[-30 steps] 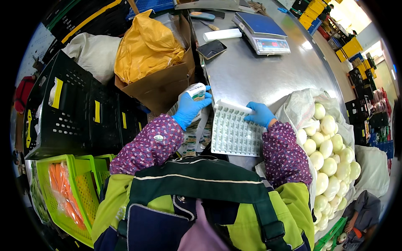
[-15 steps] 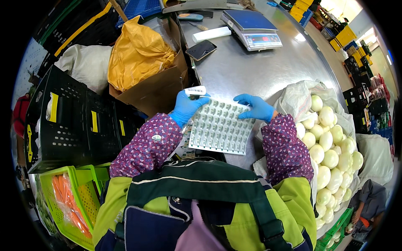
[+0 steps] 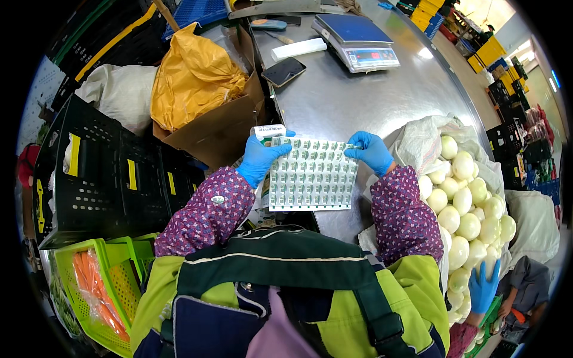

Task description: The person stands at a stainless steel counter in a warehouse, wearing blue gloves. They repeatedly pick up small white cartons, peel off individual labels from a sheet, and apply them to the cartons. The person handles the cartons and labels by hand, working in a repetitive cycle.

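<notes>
I view a smooth metal table beyond the left hand and right hand. Right of the latter, a woven sack holds rounded onions; left of the former, a cardboard box holds a crinkled yellow bag. Both hands pinch the rectangular label sheet between them, long axis hand to hand.

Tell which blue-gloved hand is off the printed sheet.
The co-worker's hand at lower right, by the pale onions; the person's left hand and right hand both hold the printed sheet.
</notes>
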A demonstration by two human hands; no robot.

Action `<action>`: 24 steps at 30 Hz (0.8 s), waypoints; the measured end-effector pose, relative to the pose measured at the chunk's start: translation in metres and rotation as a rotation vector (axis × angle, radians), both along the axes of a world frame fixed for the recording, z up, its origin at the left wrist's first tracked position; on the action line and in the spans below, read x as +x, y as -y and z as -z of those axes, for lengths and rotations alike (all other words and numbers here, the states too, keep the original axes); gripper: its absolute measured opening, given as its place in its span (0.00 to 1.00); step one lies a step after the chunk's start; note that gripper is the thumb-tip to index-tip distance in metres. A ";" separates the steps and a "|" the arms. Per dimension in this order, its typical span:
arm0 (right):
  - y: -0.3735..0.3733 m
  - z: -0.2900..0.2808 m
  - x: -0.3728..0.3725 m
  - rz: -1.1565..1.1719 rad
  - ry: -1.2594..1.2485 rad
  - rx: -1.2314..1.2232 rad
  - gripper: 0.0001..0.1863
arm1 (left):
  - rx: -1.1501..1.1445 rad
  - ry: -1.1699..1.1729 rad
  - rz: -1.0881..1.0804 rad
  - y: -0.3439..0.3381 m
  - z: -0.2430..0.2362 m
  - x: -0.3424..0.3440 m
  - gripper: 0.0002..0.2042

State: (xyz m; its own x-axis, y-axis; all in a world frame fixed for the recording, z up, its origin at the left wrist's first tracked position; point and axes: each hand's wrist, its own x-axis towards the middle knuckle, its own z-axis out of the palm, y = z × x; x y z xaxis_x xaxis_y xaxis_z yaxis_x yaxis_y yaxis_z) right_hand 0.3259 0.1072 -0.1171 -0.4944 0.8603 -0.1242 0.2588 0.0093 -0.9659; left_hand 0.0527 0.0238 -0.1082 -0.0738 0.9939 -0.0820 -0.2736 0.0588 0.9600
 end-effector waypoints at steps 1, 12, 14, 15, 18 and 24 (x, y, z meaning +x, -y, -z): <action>0.000 0.000 0.001 0.005 0.010 -0.015 0.08 | -0.021 -0.027 0.013 -0.001 -0.001 -0.002 0.11; -0.008 -0.019 0.007 0.050 0.169 0.262 0.06 | -0.099 -0.128 -0.123 -0.007 0.028 -0.004 0.12; -0.007 -0.037 0.001 -0.049 0.226 0.458 0.05 | -0.108 -0.144 -0.111 -0.007 0.029 -0.003 0.12; -0.006 -0.046 -0.003 -0.099 0.254 0.557 0.04 | -0.111 -0.141 -0.103 -0.006 0.026 -0.002 0.12; -0.008 -0.053 -0.014 -0.310 0.372 0.731 0.06 | -0.106 -0.156 -0.096 -0.005 0.022 0.001 0.12; -0.010 -0.047 -0.021 -0.457 0.507 0.738 0.09 | -0.120 -0.150 -0.094 -0.007 0.024 0.001 0.13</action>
